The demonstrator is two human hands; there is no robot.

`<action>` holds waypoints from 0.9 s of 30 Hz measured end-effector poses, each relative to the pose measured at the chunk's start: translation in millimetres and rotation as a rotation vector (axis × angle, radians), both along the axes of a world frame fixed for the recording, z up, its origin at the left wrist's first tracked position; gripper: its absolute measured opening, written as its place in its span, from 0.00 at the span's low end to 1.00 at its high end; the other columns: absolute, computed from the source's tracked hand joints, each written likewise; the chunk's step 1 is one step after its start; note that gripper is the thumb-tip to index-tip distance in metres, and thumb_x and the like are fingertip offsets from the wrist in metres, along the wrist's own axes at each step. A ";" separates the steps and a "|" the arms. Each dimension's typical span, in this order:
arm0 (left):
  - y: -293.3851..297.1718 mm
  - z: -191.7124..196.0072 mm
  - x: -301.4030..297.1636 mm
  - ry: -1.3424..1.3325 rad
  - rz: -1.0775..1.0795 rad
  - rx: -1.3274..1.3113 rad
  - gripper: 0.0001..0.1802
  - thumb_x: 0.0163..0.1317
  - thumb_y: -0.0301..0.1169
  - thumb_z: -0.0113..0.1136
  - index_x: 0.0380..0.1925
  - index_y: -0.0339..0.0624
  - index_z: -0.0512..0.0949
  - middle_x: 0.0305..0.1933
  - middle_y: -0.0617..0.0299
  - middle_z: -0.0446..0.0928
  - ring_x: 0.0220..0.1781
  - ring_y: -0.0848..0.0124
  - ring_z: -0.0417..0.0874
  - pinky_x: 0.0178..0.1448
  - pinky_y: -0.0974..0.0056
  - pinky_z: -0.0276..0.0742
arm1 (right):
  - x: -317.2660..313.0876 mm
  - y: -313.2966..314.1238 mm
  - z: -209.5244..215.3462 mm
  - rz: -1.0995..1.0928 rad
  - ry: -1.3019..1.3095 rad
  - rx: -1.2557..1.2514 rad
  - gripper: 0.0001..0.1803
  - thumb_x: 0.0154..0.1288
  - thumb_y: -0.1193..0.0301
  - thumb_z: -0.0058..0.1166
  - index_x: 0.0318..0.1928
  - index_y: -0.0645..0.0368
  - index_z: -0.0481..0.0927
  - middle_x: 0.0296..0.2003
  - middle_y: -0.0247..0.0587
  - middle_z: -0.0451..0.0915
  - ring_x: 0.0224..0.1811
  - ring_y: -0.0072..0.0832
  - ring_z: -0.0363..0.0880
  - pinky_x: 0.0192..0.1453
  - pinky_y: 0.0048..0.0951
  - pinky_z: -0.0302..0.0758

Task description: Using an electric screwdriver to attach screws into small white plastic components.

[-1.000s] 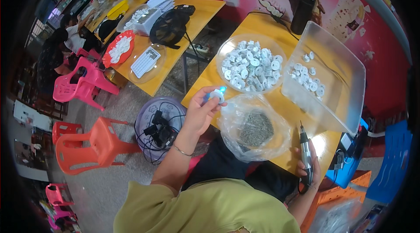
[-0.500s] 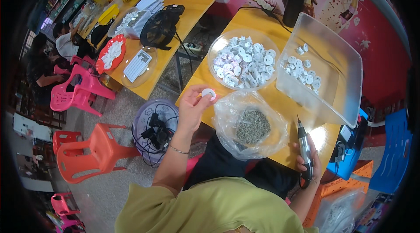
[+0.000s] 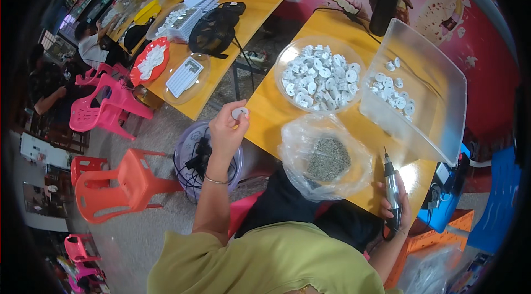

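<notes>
My left hand (image 3: 225, 130) is closed in a pinch around a round white plastic part (image 3: 239, 113), held up just off the table's left edge. In my right hand (image 3: 402, 204) is a silver and black electric screwdriver (image 3: 392, 192), its thin bit pointing up and away from me. Between the hands, a clear plastic bag (image 3: 294, 153) lies open with a heap of small metal screws (image 3: 328, 158) inside. Behind it stands a round clear tray (image 3: 283, 95) piled with similar white plastic parts (image 3: 321, 78). The finer details of the held part are too small to make out.
A translucent bin (image 3: 448, 117) with several white parts stands tilted-looking at the right of the yellow table (image 3: 265, 122). A black bottle (image 3: 385, 8) is at the back. Orange chairs (image 3: 127, 180), a cable-filled purple tub (image 3: 235, 169) and another table are left; two people sit beyond.
My left hand has drawn left and slightly up with the white part, away from the bag. The right hand still grips the screwdriver; the whole view has shifted a little.
</notes>
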State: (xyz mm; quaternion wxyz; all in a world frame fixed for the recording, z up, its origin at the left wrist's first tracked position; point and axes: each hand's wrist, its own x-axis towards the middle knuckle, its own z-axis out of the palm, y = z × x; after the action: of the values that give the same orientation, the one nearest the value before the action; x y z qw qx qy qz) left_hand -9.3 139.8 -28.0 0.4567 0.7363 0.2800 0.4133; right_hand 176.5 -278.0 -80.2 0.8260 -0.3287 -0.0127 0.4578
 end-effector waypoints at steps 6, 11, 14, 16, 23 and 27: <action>7.9 7.4 -14.2 0.291 -0.018 0.220 0.12 0.61 0.16 0.47 0.44 0.26 0.74 0.42 0.54 0.77 0.41 0.72 0.81 0.46 0.71 0.80 | 1.4 -0.4 -1.7 0.028 -0.019 0.033 0.35 0.70 0.56 0.40 0.71 0.44 0.42 0.58 0.59 0.62 0.26 0.21 0.66 0.20 0.14 0.66; 6.4 11.4 -4.1 -0.220 -0.052 -0.208 0.11 0.62 0.18 0.50 0.44 0.27 0.74 0.44 0.54 0.76 0.42 0.72 0.80 0.48 0.70 0.79 | 2.3 1.3 -2.5 0.036 -0.042 0.023 0.36 0.70 0.56 0.40 0.71 0.44 0.41 0.58 0.60 0.62 0.26 0.20 0.66 0.19 0.14 0.66; 13.7 5.8 -7.3 -0.249 -0.083 -0.193 0.11 0.63 0.19 0.50 0.45 0.27 0.73 0.44 0.56 0.76 0.44 0.73 0.79 0.49 0.70 0.79 | 1.8 0.7 -2.5 0.030 -0.048 0.015 0.36 0.70 0.55 0.40 0.71 0.44 0.40 0.58 0.59 0.63 0.25 0.20 0.67 0.19 0.14 0.66; 18.9 1.1 -12.1 -0.243 -0.076 -0.206 0.11 0.63 0.19 0.51 0.45 0.27 0.73 0.43 0.56 0.77 0.44 0.73 0.79 0.49 0.70 0.79 | 1.3 -1.0 -2.1 0.031 -0.050 0.005 0.36 0.70 0.55 0.40 0.71 0.44 0.40 0.57 0.59 0.63 0.25 0.20 0.67 0.19 0.14 0.66; 44.5 -29.1 -23.6 -0.087 0.109 0.107 0.08 0.60 0.19 0.54 0.39 0.33 0.78 0.42 0.55 0.78 0.41 0.69 0.81 0.45 0.68 0.78 | 1.2 -1.4 -0.7 0.034 -0.051 -0.011 0.35 0.71 0.54 0.39 0.71 0.44 0.42 0.55 0.56 0.65 0.25 0.20 0.68 0.18 0.14 0.66; 32.5 -42.1 -12.8 0.273 0.119 0.561 0.10 0.55 0.22 0.57 0.38 0.39 0.81 0.44 0.52 0.76 0.46 0.56 0.78 0.50 0.61 0.74 | -1.9 -1.9 2.6 0.026 -0.028 -0.019 0.34 0.71 0.55 0.39 0.71 0.42 0.42 0.56 0.57 0.65 0.25 0.20 0.68 0.19 0.14 0.66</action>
State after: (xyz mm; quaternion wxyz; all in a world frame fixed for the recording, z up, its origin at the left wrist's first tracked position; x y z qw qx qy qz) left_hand -22.2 172.3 -70.1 0.1688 0.8647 0.2564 0.3976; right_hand 174.7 -280.0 -77.6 0.8165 -0.3426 -0.0241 0.4641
